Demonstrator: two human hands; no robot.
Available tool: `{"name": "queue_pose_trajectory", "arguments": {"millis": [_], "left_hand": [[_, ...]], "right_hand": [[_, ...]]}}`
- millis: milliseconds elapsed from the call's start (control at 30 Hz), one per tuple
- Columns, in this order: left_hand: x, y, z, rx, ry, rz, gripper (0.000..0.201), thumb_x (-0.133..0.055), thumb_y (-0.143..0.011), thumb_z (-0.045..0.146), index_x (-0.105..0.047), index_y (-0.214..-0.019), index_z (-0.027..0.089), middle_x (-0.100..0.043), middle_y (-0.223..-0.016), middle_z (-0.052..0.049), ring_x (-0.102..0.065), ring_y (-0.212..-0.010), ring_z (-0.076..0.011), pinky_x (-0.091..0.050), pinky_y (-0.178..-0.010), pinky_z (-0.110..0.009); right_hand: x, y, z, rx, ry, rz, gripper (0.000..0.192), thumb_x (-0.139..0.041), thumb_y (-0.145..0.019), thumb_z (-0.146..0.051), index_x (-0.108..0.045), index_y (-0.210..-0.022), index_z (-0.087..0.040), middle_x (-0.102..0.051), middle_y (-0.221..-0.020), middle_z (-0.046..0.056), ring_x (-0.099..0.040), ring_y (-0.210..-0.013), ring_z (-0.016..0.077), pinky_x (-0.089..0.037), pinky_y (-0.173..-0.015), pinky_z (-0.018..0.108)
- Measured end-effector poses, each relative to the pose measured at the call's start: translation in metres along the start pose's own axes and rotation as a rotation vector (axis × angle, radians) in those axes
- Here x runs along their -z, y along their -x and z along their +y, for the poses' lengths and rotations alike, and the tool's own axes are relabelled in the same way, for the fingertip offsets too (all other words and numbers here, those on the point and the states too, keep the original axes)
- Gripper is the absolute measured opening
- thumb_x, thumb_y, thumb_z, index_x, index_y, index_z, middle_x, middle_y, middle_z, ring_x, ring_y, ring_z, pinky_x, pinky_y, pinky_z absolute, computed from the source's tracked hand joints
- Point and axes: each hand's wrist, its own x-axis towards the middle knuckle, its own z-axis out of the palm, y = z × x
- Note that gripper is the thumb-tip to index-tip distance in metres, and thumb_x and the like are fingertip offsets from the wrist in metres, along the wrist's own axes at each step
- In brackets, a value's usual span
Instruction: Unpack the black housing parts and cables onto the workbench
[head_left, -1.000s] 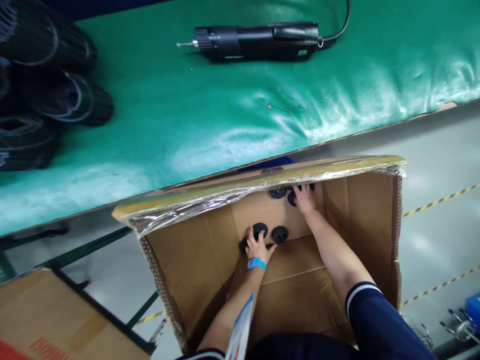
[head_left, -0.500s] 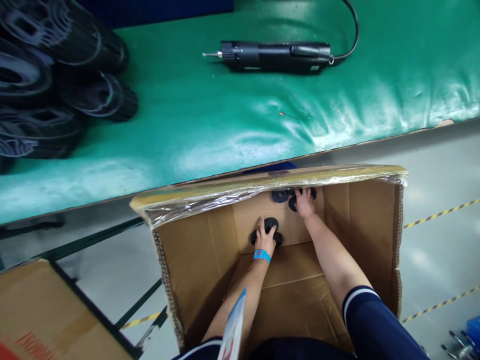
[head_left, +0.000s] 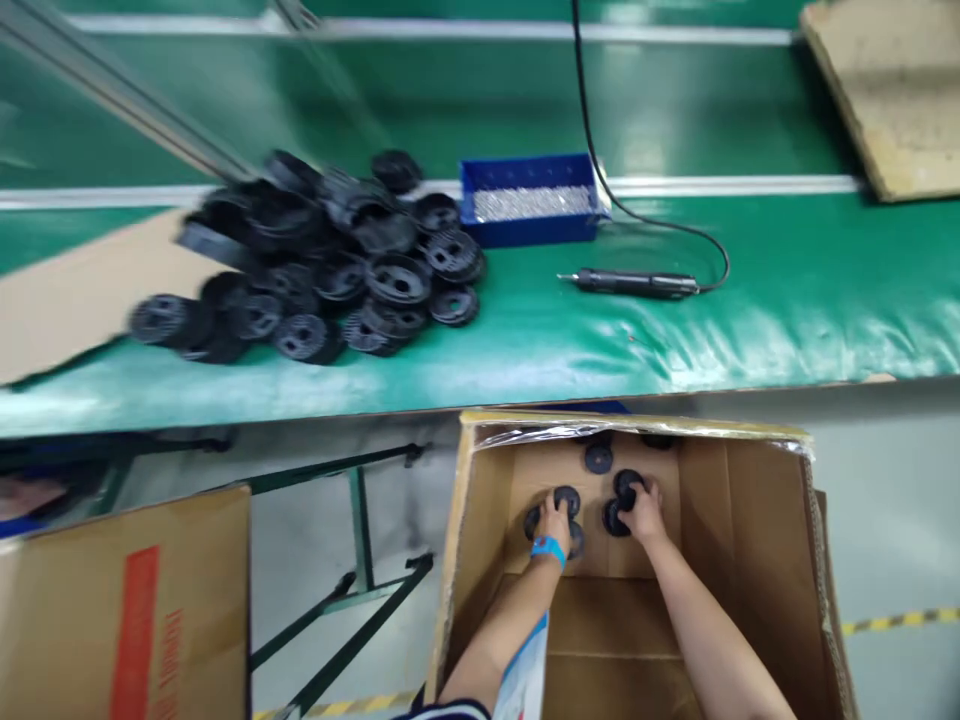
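Both my arms reach down into a deep open cardboard box [head_left: 630, 615]. My left hand [head_left: 553, 525], with a blue band at the wrist, is closed over a cluster of black round plastic parts [head_left: 568, 500]; its fingertips are partly hidden among them. To its right, my right hand [head_left: 645, 512] grips a pair of black round plastic parts [head_left: 616, 517] from their right side. Another black round part [head_left: 598, 458] lies farther back in the box, touched by neither hand. The box's front rim partly hides more dark parts behind it.
On the green bench [head_left: 525, 365] lies a heap of black ribbed round parts [head_left: 397, 280]. A blue bin [head_left: 525, 240] of small shiny pieces and a corded black electric screwdriver [head_left: 637, 283] are beside it. A closed carton [head_left: 202, 600] stands at lower left.
The view has swung left and drawn back, so the heap and bin now show. My right hand has come nearer, away from the box's far edge, with black parts in its fingers.
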Motion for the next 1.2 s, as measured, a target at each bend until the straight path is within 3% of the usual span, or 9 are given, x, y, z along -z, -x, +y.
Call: {"name": "queue_pose_trajectory", "arguments": {"millis": [133, 300, 400, 533, 633, 733, 833, 1033, 1200], "left_hand": [[0.055, 0.014, 0.055, -0.141, 0.045, -0.027, 0.074, -0.084, -0.049, 0.009, -0.062, -0.120, 0.015, -0.040, -0.147, -0.023, -0.060, -0.118, -0.0372, -0.052, -0.100, -0.043], [0.164, 0.074, 0.098, -0.413, 0.115, 0.110, 0.072, -0.078, -0.056, 0.014, -0.058, -0.125, 0.020, -0.030, -0.157, -0.013, -0.048, -0.132, -0.0358, -0.048, -0.108, -0.043], [0.243, 0.130, 0.086, -0.600, 0.262, 0.322, 0.061, -0.067, -0.065, 0.015, -0.057, -0.124, 0.023, -0.025, -0.161, -0.007, -0.040, -0.140, -0.0301, -0.042, -0.115, -0.038], [0.344, 0.161, 0.012, -0.547, 0.304, 0.689, 0.054, -0.062, -0.069, 0.014, -0.058, -0.122, 0.021, -0.029, -0.158, -0.007, -0.035, -0.143, -0.0266, -0.036, -0.119, -0.037], [0.410, 0.130, -0.073, -0.353, 0.142, 0.831, 0.054, -0.065, -0.068, 0.014, -0.057, -0.121, 0.016, -0.031, -0.154, -0.012, -0.033, -0.143, -0.0300, -0.034, -0.119, -0.043], [0.467, 0.080, -0.150, -0.188, -0.126, 0.715, 0.060, -0.073, -0.066, 0.017, -0.056, -0.124, 0.013, -0.031, -0.152, -0.014, -0.043, -0.138, -0.0305, -0.040, -0.115, -0.039], [0.513, 0.039, -0.199, -0.167, -0.237, 0.618, 0.066, -0.079, -0.060, 0.013, -0.060, -0.124, 0.012, -0.035, -0.151, -0.015, -0.051, -0.131, -0.0329, -0.045, -0.110, -0.038], [0.561, -0.004, -0.230, -0.271, -0.348, 0.552, 0.065, -0.074, -0.068, 0.012, -0.060, -0.131, 0.019, -0.033, -0.157, -0.013, -0.049, -0.134, -0.0324, -0.042, -0.114, -0.038], [0.569, -0.017, -0.241, -0.312, -0.371, 0.586, 0.071, -0.073, -0.071, 0.013, -0.054, -0.139, 0.020, -0.028, -0.161, -0.012, -0.043, -0.139, -0.0333, -0.037, -0.117, -0.041]], "right_hand": [[0.052, 0.001, -0.011, 0.056, -0.047, -0.016, 0.048, -0.075, -0.049, -0.020, -0.074, -0.097, -0.018, -0.055, -0.118, 0.014, -0.062, -0.115, 0.0332, -0.049, -0.105, 0.043], [0.171, 0.025, -0.023, 0.102, -0.278, 0.058, 0.055, -0.072, -0.056, -0.039, -0.071, -0.108, -0.021, -0.054, -0.130, 0.017, -0.066, -0.108, 0.0337, -0.056, -0.096, 0.047], [0.239, 0.049, -0.053, 0.182, -0.445, 0.098, 0.054, -0.075, -0.059, -0.045, -0.069, -0.111, -0.032, -0.048, -0.143, 0.013, -0.063, -0.115, 0.0328, -0.062, -0.083, 0.043], [0.287, 0.066, -0.145, 0.315, -0.501, 0.108, 0.061, -0.076, -0.060, -0.044, -0.066, -0.119, -0.032, -0.039, -0.150, 0.013, -0.061, -0.118, 0.0335, -0.062, -0.086, 0.045], [0.288, 0.060, -0.230, 0.463, -0.411, 0.070, 0.059, -0.072, -0.062, -0.040, -0.066, -0.120, -0.027, -0.039, -0.150, 0.014, -0.058, -0.122, 0.0322, -0.062, -0.087, 0.045], [0.278, 0.039, -0.315, 0.655, -0.307, 0.028, 0.057, -0.068, -0.063, -0.034, -0.067, -0.119, -0.024, -0.042, -0.147, 0.014, -0.054, -0.125, 0.0318, -0.061, -0.083, 0.041], [0.274, 0.006, -0.403, 0.806, -0.166, 0.050, 0.060, -0.070, -0.060, -0.028, -0.067, -0.120, -0.020, -0.046, -0.142, 0.014, -0.053, -0.125, 0.0336, -0.057, -0.089, 0.045], [0.261, -0.050, -0.572, 0.915, 0.089, 0.087, 0.064, -0.077, -0.061, -0.022, -0.066, -0.124, -0.013, -0.046, -0.137, 0.016, -0.050, -0.128, 0.0316, -0.038, -0.115, 0.045], [0.201, -0.045, -0.641, 1.019, 0.212, 0.036, 0.068, -0.081, -0.061, -0.019, -0.064, -0.126, -0.013, -0.040, -0.140, 0.014, -0.045, -0.129, 0.0318, -0.042, -0.112, 0.045]]}}
